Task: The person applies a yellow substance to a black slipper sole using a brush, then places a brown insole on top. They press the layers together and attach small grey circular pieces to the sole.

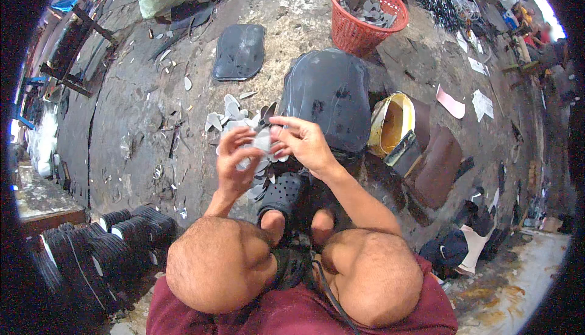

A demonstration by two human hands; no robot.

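Observation:
A blurred, pale grey oval-shaped piece (262, 140) is between my hands, above a loose pile of flat grey cut pieces (233, 110). My right hand (304, 144) reaches over from the right, its fingers and thumb closed at that piece's edge. On the other side, my left hand (234, 159) has curved fingers, with a gap between them and the thumb. Motion smears the fingertips, so whether the left one touches the piece is unclear. Beyond my right hand stands a dark, rounded block (329, 97) with a worn top.
A red plastic basket (369, 33) holding grey pieces stands beyond the block. Left of it lies a flat black pad (239, 52). A yellow-rimmed container (392, 124) and brown sheet material (436, 167) are at the right. Stacked black soles (103, 256) fill the lower left.

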